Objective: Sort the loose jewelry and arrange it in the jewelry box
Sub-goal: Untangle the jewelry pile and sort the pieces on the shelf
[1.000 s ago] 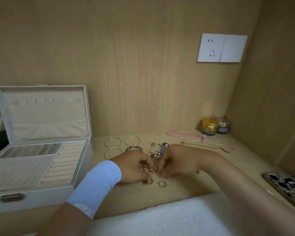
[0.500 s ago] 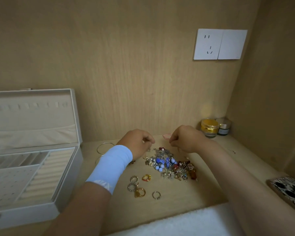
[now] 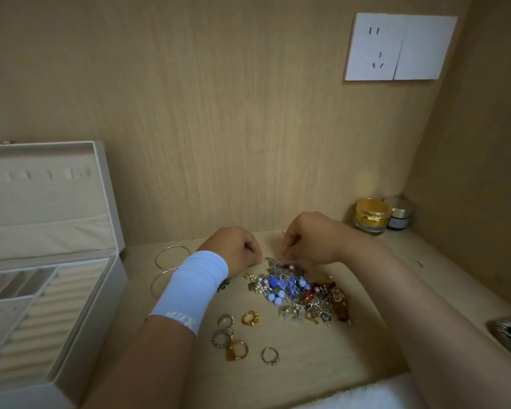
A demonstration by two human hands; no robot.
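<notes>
Barely started, imo. The jewelry box (image 3: 101,320) sits open at the left of the tabletop (image 3: 307,370), lid upright, trays facing up, nothing visible in them. The tangled pile (image 3: 301,293) lies mid-tabletop, running diagonally far-left to near-right. The left hand (image 3: 236,250) and right hand (image 3: 310,240) each have their grip curled at its far edge. Pinching what? Can't tell. A few rings (image 3: 230,354) lie nearest, already separated.

Your left hand (image 3: 236,250) and right hand (image 3: 310,239) sit side by side at the far edge of the jewelry pile (image 3: 295,290), which lies just nearer you. Loose rings (image 3: 236,340) lie nearer still, left of the pile. Left of your left hand sit bangles (image 3: 171,256), the jewelry box (image 3: 101,305) further left. Two jars (image 3: 370,215) stand right of your right hand.
</notes>
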